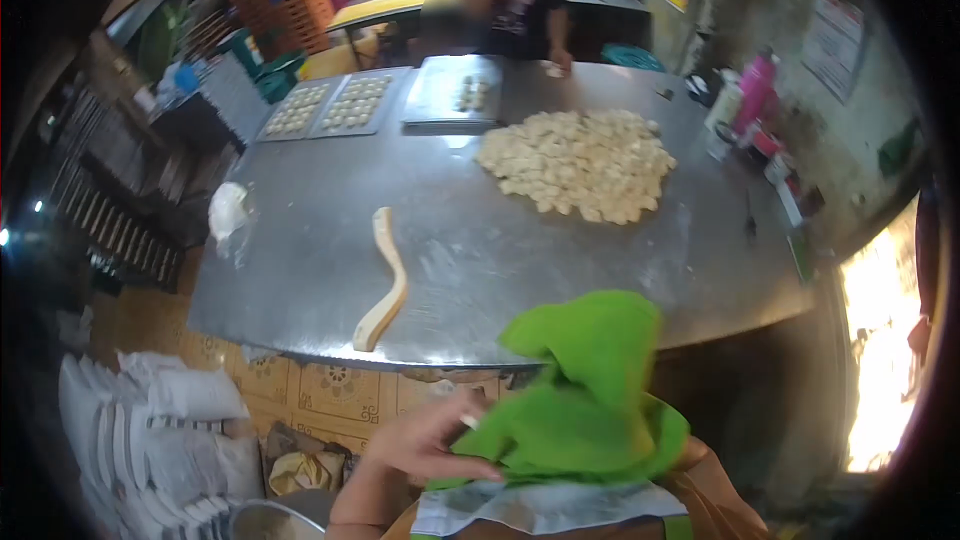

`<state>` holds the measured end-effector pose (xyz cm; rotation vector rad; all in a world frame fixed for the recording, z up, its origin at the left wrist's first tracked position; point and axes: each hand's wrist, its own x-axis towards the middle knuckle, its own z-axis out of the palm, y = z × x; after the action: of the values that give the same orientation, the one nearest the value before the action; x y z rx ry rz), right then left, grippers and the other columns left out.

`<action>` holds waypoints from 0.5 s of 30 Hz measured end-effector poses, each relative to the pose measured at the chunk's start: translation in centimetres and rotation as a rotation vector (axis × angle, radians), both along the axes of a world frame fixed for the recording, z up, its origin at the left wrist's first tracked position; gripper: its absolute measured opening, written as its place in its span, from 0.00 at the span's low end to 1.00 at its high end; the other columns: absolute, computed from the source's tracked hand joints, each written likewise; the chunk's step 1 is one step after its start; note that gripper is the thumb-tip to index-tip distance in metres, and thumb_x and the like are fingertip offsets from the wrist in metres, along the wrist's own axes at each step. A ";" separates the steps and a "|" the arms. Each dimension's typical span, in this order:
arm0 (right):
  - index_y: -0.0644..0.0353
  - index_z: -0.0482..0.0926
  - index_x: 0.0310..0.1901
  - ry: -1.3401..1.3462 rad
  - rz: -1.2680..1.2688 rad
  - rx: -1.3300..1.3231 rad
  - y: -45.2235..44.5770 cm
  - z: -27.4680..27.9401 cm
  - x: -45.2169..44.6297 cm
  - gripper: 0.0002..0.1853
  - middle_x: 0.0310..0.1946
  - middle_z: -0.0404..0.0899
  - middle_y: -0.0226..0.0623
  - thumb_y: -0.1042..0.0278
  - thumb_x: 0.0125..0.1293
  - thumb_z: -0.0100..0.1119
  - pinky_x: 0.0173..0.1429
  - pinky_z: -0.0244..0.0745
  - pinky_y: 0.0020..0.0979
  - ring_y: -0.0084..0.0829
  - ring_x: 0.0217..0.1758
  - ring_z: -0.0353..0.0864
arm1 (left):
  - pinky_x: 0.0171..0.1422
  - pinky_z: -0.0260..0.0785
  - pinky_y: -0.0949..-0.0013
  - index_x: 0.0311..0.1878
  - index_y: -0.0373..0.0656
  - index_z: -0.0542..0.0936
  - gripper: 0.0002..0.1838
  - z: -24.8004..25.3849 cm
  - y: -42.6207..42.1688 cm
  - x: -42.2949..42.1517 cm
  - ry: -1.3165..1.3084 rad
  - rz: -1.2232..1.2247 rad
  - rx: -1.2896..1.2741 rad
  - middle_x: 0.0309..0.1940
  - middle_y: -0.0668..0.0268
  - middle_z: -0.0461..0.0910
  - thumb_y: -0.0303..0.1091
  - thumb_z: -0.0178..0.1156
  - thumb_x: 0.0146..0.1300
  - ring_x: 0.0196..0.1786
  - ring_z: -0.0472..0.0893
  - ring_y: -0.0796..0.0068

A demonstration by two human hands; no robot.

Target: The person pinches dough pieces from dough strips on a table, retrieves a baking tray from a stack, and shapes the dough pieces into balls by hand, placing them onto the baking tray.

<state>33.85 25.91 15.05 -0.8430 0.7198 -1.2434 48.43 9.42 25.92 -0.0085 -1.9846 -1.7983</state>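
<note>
A bright green apron [570, 420] with a pale band across it is bunched up in front of my body, and its upper part rises over the table's near edge. At its left side is my left hand [435, 443], a ring on one finger, with thumb and fingers closed on the cloth. My right hand does not show; the raised cloth covers the place where my right arm leads. Beyond the apron, a long wavy strip of dough [390, 280] lies on the metal table [450, 250], touched by neither hand.
A large heap of dough pieces [585, 165] covers the table's right half. Trays of dough balls [355, 102] and another tray [430, 90] line the far edge. White flour [228, 210] lies at left. A person [520, 0] stands opposite. Stacked white sacks [150, 430] are on the floor.
</note>
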 end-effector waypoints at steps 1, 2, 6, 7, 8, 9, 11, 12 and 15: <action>0.60 0.66 0.67 -0.020 0.046 -0.019 -0.8 0.6 0.5 0.23 0.56 0.75 0.39 0.59 0.77 0.54 0.56 0.72 0.32 0.32 0.48 0.75 | 0.37 0.70 0.64 0.43 0.42 0.72 0.20 -0.3 1.1 0.1 0.004 -0.010 0.062 0.38 0.59 0.80 0.24 0.77 0.57 0.40 0.82 0.68; 0.60 0.67 0.66 -0.043 0.096 -0.036 -1.6 1.2 1.1 0.22 0.55 0.76 0.39 0.59 0.77 0.54 0.56 0.72 0.33 0.32 0.47 0.75 | 0.37 0.70 0.64 0.43 0.42 0.72 0.20 0.1 1.5 -0.1 0.001 0.039 0.055 0.38 0.59 0.80 0.24 0.77 0.57 0.40 0.82 0.68; 0.60 0.67 0.64 -0.144 0.194 -0.042 -1.9 3.5 3.6 0.21 0.53 0.76 0.40 0.59 0.77 0.54 0.54 0.72 0.33 0.32 0.46 0.75 | 0.29 0.65 0.61 0.35 0.42 0.69 0.13 3.8 1.0 -1.4 0.388 -0.116 0.170 0.25 0.55 0.77 0.20 0.67 0.64 0.25 0.77 0.57; 0.61 0.67 0.63 -0.176 0.191 -0.031 -1.5 4.1 4.3 0.21 0.53 0.76 0.40 0.59 0.77 0.54 0.54 0.72 0.33 0.32 0.45 0.75 | 0.28 0.62 0.60 0.36 0.42 0.68 0.12 4.3 0.7 -1.8 0.457 -0.230 0.137 0.25 0.58 0.74 0.21 0.65 0.66 0.25 0.76 0.57; 0.61 0.67 0.63 -0.208 0.185 -0.024 -1.1 4.6 5.1 0.20 0.52 0.76 0.40 0.59 0.77 0.55 0.53 0.72 0.34 0.33 0.45 0.75 | 0.27 0.59 0.60 0.36 0.42 0.67 0.12 4.3 0.6 -1.9 0.526 -0.347 0.103 0.24 0.61 0.71 0.22 0.62 0.67 0.25 0.74 0.56; 0.61 0.68 0.62 -0.242 0.177 -0.020 -0.8 5.1 5.8 0.20 0.52 0.76 0.40 0.59 0.77 0.55 0.53 0.72 0.34 0.33 0.45 0.75 | 0.27 0.59 0.60 0.36 0.42 0.67 0.12 4.1 0.5 -1.8 0.515 -0.348 0.121 0.24 0.61 0.71 0.22 0.62 0.67 0.25 0.74 0.56; 0.61 0.68 0.61 -0.289 0.158 -0.029 -1.1 6.2 6.8 0.19 0.51 0.76 0.40 0.59 0.77 0.55 0.52 0.72 0.34 0.33 0.44 0.75 | 0.27 0.59 0.59 0.36 0.42 0.67 0.10 3.8 -0.1 -1.9 0.537 -0.411 0.159 0.24 0.62 0.70 0.23 0.59 0.69 0.24 0.72 0.55; 0.61 0.68 0.61 -0.303 0.142 -0.032 -1.1 6.8 7.0 0.19 0.50 0.76 0.40 0.59 0.77 0.55 0.52 0.72 0.34 0.33 0.44 0.75 | 0.27 0.59 0.59 0.36 0.42 0.67 0.09 3.7 -0.4 -2.1 0.557 -0.448 0.181 0.23 0.62 0.69 0.23 0.58 0.70 0.24 0.72 0.54; 0.61 0.69 0.59 -0.354 0.085 -0.042 -1.2 8.5 7.8 0.18 0.49 0.76 0.41 0.58 0.77 0.55 0.51 0.72 0.35 0.33 0.42 0.75 | 0.27 0.58 0.59 0.36 0.43 0.67 0.10 3.4 -1.2 -2.1 0.520 -0.469 0.224 0.23 0.63 0.70 0.24 0.60 0.69 0.24 0.72 0.55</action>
<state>41.61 24.67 23.53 -0.6567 0.3710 -1.2916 46.32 8.21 29.36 -0.8427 -1.4784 -2.0182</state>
